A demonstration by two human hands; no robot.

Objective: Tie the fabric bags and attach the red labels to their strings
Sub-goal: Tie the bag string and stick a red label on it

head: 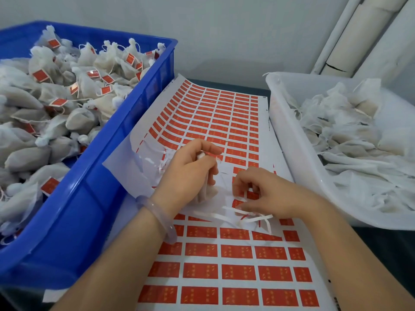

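A long sheet of red labels (224, 122) lies between two bins, with the middle rows peeled away. My left hand (190, 169) grips a small white fabric bag (205, 191) over the peeled patch. Just to its right, my right hand (269, 191) has its fingers curled down onto the sheet at a red label (251, 195); whether the fingertips pinch it I cannot tell. White backing strips (249, 217) lie loose under the right hand.
A blue crate (94, 182) on the left holds several tied bags with red labels. A translucent white bin (298, 158) on the right holds several untied fabric bags. Grey wall behind, white pipes (359, 34) at the back right.
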